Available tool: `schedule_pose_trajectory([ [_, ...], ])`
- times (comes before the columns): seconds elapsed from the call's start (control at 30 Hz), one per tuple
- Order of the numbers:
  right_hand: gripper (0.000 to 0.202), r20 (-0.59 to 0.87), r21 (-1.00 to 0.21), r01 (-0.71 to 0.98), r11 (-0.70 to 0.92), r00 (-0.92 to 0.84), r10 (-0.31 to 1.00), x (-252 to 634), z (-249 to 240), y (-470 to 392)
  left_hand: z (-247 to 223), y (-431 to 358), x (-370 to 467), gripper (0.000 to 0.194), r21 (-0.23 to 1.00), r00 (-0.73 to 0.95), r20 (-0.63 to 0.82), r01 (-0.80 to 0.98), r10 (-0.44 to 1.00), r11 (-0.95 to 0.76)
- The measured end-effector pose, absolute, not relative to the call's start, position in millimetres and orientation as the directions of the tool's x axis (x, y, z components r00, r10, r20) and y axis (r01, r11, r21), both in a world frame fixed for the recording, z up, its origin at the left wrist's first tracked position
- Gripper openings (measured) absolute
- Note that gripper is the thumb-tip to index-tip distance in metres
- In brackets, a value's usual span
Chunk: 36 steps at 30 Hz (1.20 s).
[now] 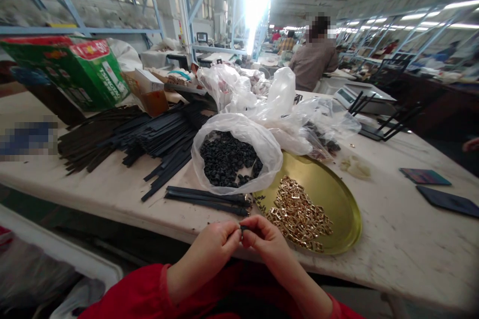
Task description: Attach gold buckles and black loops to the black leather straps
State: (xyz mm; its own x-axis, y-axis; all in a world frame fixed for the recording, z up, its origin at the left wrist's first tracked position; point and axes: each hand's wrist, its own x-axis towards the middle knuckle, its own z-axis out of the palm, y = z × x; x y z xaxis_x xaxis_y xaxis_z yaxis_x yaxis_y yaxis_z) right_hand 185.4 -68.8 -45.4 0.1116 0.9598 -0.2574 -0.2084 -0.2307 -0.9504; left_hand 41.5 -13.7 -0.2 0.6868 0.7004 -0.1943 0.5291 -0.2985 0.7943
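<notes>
Just in front of the table's near edge, my left hand (214, 245) and my right hand (270, 244) meet, fingers closed in a pinch. A small black piece (244, 228) shows between the fingertips; most of it is hidden, so its exact kind is unclear. A few black straps (205, 200) lie side by side just beyond my hands, with bits of gold metal at their right ends. An open plastic bag (275, 152) of small black loops (228, 159) stands behind them. To the right, a gold tray (346, 214) bears a heap of small gold buckles (299, 212).
Piles of dark straps (160, 134) cover the table's left side. Filled plastic bags (258, 89) and a green box (86, 75) stand behind. Two phone-like slabs (447, 202) and a router with antennas (377, 129) lie right. A person (314, 60) sits beyond the table.
</notes>
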Motion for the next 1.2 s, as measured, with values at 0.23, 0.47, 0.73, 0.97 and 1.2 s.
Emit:
schedule_pose_trajectory([
  [0.23,0.022,-0.166,-0.985,0.028,-0.169,0.093,0.982,198,-48,-82,-9,-19,31,0.025,0.834,0.762,-0.433,0.541,0.482,-0.106],
  [0.47,0.032,-0.204,-0.973,-0.139,-0.185,0.141,0.969,185,-63,-83,-7,-16,38,0.021,0.766,0.707,-0.346,0.593,0.617,-0.25],
  [0.73,0.032,-0.325,-0.92,-0.278,-0.277,0.144,0.935,186,-60,-82,-20,-10,42,0.022,0.772,0.729,-0.34,0.577,0.594,-0.267],
  [0.97,0.018,-0.256,-0.967,-0.071,-0.246,0.247,0.935,194,-64,-69,-25,-7,41,0.039,0.835,0.713,-0.463,0.55,0.526,-0.011],
  [1.2,0.027,-0.135,-0.968,0.18,-0.173,0.206,0.969,222,-56,-62,-25,7,49,0.053,0.855,0.727,-0.443,0.518,0.525,0.005],
])
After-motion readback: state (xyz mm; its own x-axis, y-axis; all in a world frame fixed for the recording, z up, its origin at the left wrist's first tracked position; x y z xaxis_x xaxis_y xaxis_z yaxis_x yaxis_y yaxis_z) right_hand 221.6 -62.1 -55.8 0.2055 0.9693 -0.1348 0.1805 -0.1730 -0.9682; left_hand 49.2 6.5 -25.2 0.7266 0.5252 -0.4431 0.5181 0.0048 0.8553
